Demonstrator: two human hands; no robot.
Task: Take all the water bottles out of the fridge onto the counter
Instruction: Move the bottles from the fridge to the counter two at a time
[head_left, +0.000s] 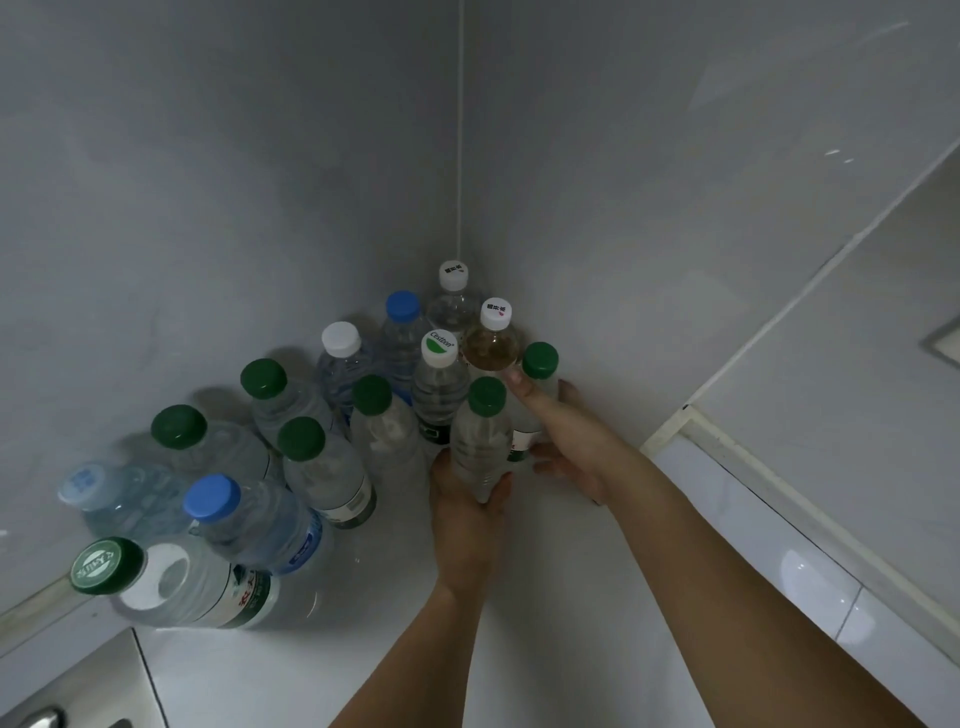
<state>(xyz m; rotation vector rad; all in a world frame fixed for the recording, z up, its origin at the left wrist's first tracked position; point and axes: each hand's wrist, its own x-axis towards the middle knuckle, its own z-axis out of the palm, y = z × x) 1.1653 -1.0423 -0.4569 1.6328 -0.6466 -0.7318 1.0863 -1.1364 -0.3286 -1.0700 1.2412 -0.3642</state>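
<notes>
White counter (363, 670): bottle (439, 387), cap lettered "Cestbon".

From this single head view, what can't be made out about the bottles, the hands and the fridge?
- Fridge: out of frame, so any bottles left inside are unknown.
- Bottle in the right hand: its body is mostly hidden behind the green-capped bottle held by the left hand.
- Big jug: label partly turned away, too blurred to read.
- Sink: cut off at the bottom-left edge.
</notes>
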